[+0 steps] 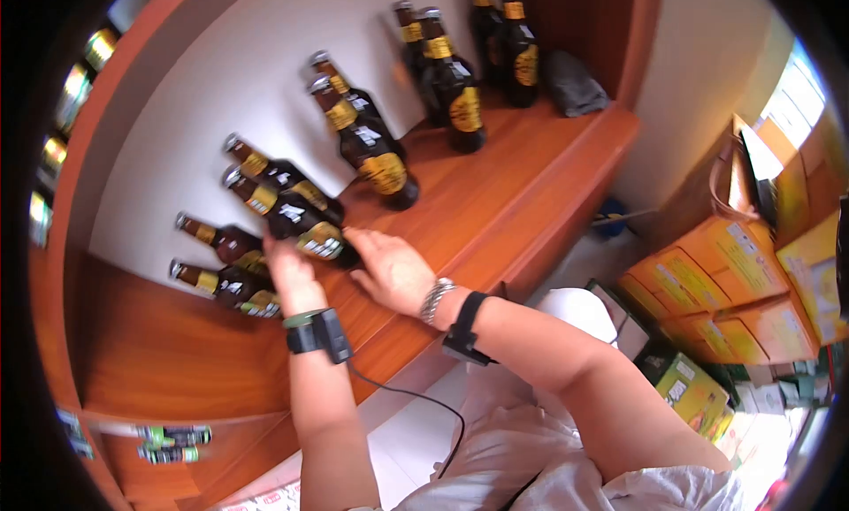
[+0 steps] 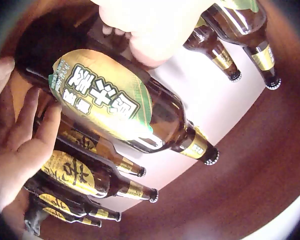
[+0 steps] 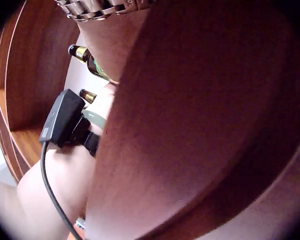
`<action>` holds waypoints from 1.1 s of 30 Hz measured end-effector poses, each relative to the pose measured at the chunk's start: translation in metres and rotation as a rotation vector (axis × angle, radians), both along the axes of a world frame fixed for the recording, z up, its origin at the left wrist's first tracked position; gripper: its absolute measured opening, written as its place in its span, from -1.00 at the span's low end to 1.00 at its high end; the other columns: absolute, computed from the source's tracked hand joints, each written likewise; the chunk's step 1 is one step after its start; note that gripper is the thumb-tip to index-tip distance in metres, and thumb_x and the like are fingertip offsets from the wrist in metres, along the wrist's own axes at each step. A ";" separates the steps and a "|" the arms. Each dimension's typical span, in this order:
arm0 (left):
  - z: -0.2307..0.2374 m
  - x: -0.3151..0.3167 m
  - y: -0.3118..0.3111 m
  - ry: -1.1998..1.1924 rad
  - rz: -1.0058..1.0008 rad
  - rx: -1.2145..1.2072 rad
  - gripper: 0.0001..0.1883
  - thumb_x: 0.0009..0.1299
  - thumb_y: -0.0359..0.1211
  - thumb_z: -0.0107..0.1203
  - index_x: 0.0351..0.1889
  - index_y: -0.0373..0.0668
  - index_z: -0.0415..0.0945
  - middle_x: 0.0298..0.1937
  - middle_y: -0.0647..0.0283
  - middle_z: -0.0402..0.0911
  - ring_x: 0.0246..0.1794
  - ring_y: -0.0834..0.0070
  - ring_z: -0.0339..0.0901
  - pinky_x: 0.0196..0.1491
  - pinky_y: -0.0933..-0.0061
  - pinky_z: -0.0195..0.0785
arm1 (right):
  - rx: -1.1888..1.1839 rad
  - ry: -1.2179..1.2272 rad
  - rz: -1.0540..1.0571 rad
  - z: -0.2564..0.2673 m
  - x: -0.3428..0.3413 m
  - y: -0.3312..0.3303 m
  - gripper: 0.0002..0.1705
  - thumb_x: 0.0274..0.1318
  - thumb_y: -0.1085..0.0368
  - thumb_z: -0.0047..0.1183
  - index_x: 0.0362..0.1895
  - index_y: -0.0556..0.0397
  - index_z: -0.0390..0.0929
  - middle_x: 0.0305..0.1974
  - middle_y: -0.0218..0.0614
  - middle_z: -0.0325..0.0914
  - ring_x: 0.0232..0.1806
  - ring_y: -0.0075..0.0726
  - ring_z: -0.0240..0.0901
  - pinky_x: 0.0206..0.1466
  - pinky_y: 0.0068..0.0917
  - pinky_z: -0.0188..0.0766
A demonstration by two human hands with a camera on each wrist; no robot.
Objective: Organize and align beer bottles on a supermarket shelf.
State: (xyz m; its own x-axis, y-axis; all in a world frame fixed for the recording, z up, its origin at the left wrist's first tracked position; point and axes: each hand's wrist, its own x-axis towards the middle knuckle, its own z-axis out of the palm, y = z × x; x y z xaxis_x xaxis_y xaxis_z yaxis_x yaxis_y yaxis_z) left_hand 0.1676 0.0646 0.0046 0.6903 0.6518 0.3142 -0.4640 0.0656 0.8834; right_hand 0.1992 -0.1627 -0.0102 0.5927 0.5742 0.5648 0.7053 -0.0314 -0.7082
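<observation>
A brown beer bottle (image 1: 294,212) with a gold and green label stands on the wooden shelf (image 1: 495,171) between my two hands. My left hand (image 1: 294,277) holds its left side; in the left wrist view, that hand's fingers (image 2: 117,31) curl against the dark glass. From the right, my right hand (image 1: 395,268) touches the bottle near its base with extended fingers, its thumb spread apart. Close behind stands a second bottle (image 1: 281,171). Left of my left hand are two more bottles (image 1: 232,286). The right wrist view mostly shows brown wood (image 3: 200,110), hiding the right fingers.
Several bottles with round gold labels (image 1: 376,153) stand in pairs farther right along the shelf. A dark grey bundle (image 1: 573,85) lies at its right end. A curved wooden frame (image 1: 84,184) borders the left. Cardboard boxes (image 1: 716,272) are stacked on the right. A cable (image 1: 416,392) runs from my left wrist.
</observation>
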 end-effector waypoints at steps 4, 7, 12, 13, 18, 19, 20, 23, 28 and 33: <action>-0.015 0.002 0.034 0.117 -0.092 0.058 -0.46 0.37 -0.40 0.18 0.35 -0.16 0.43 0.18 0.20 0.61 0.12 0.38 0.60 0.22 0.24 0.51 | 0.010 -0.046 -0.041 0.000 -0.006 -0.001 -0.50 0.14 0.29 0.22 0.15 0.09 0.38 0.33 0.20 0.32 0.05 0.26 0.54 0.14 -0.04 0.51; -0.009 0.011 0.033 0.206 -0.076 -0.003 -0.45 0.44 -0.25 0.21 0.37 -0.14 0.41 0.22 0.18 0.59 0.18 0.34 0.58 0.25 0.21 0.49 | 0.001 -0.049 -0.006 -0.001 -0.005 -0.005 -0.56 0.15 0.27 0.21 0.12 -0.06 0.42 0.44 0.29 0.13 -0.10 0.30 0.58 0.04 -0.03 0.57; -0.027 0.020 0.048 0.237 -0.077 -0.084 -0.46 0.47 -0.25 0.23 0.37 -0.16 0.40 0.23 0.16 0.59 0.21 0.34 0.57 0.28 0.21 0.47 | -0.020 -0.169 0.056 -0.003 -0.005 -0.003 -0.49 0.12 0.30 0.22 0.21 -0.21 0.55 0.50 0.35 0.02 -0.13 0.16 0.61 0.07 -0.09 0.55; -0.030 0.023 0.053 0.241 -0.077 -0.053 -0.46 0.47 -0.26 0.23 0.37 -0.17 0.40 0.22 0.16 0.59 0.21 0.34 0.57 0.28 0.21 0.47 | -0.088 -0.127 0.067 -0.001 -0.005 -0.003 -0.46 0.09 0.30 0.24 0.22 -0.26 0.59 0.51 0.34 0.02 0.00 0.08 0.57 0.16 -0.15 0.48; -0.051 0.041 0.098 0.260 -0.020 0.305 -0.46 0.45 -0.28 0.26 0.36 -0.18 0.41 0.22 0.15 0.60 0.20 0.35 0.57 0.29 0.21 0.47 | -0.126 -0.193 -0.046 -0.001 -0.007 -0.003 -0.42 0.02 0.28 0.26 0.22 -0.31 0.62 0.53 0.26 0.02 0.31 0.05 0.32 0.34 -0.17 0.25; -0.057 0.044 0.110 0.266 -0.006 0.411 -0.46 0.45 -0.29 0.27 0.36 -0.18 0.41 0.22 0.15 0.60 0.20 0.35 0.57 0.29 0.21 0.47 | -0.111 -0.211 -0.075 -0.002 -0.007 -0.002 -0.41 0.02 0.28 0.27 0.23 -0.31 0.62 0.53 0.26 0.02 0.33 0.08 0.30 0.37 -0.15 0.24; -0.062 0.048 0.123 0.264 0.010 0.519 -0.46 0.44 -0.29 0.27 0.36 -0.18 0.41 0.22 0.15 0.60 0.19 0.36 0.57 0.29 0.20 0.47 | -0.097 -0.229 -0.104 -0.002 -0.007 -0.002 -0.40 0.02 0.27 0.27 0.23 -0.31 0.62 0.53 0.25 0.02 0.34 0.11 0.28 0.39 -0.12 0.22; -0.070 0.054 0.136 0.277 0.060 0.693 -0.48 0.43 -0.30 0.28 0.32 -0.20 0.44 0.19 0.15 0.61 0.17 0.36 0.57 0.28 0.21 0.46 | -0.088 -0.231 -0.114 -0.003 -0.007 -0.002 -0.39 -0.01 0.25 0.29 0.23 -0.31 0.61 0.53 0.26 0.02 0.39 0.20 0.23 0.46 -0.06 0.15; -0.061 0.045 0.095 0.395 0.205 0.557 -0.58 0.38 -0.30 0.26 0.17 -0.23 0.54 0.07 0.19 0.67 0.04 0.33 0.57 0.21 0.21 0.45 | 0.051 -0.237 -0.095 -0.004 -0.003 0.000 -0.47 -0.03 0.30 0.17 0.14 -0.08 0.60 0.44 0.51 0.05 0.46 0.43 0.15 0.52 0.24 0.07; -0.010 0.030 0.016 0.472 0.425 0.777 -0.64 0.31 -0.32 0.28 0.02 -0.26 0.60 -0.06 0.13 0.74 -0.03 0.28 0.63 0.14 0.24 0.46 | -0.044 -0.195 -0.098 0.001 -0.006 -0.003 -0.46 0.09 0.25 0.21 0.23 -0.17 0.59 0.50 0.40 0.02 0.52 0.34 0.08 0.56 0.17 0.00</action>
